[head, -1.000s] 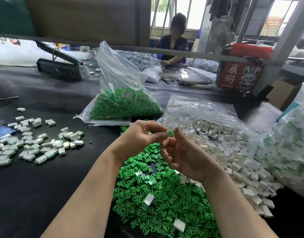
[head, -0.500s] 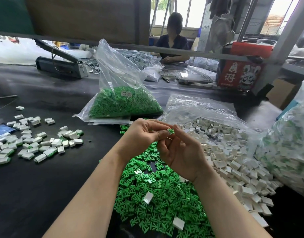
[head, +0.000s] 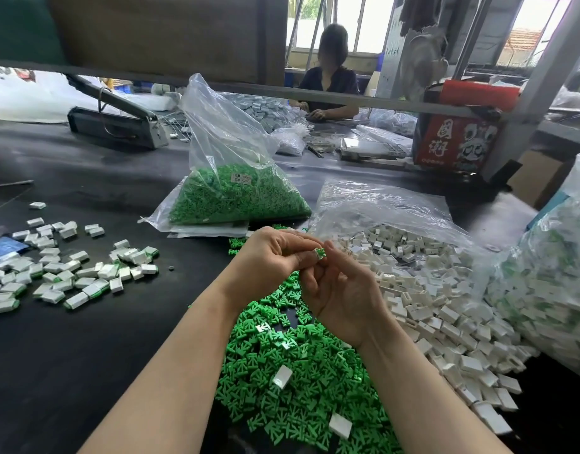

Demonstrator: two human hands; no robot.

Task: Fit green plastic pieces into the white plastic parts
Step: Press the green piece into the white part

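My left hand and my right hand meet above a loose heap of green plastic pieces. Between their fingertips sits one small green piece with a bit of white showing beside it; both hands pinch at it. A spread of white plastic parts lies to the right on a clear bag. Whether my right hand holds a white part is hidden by the fingers. Fitted white-and-green parts are scattered at the left.
A clear bag of green pieces stands behind the hands. Another bag of fitted parts fills the right edge. A black device and a red box sit farther back. A person sits across the black table.
Both hands have stayed together above the green heap. The green piece at the fingertips now shows more plainly, and the fingers have shifted slightly around it.
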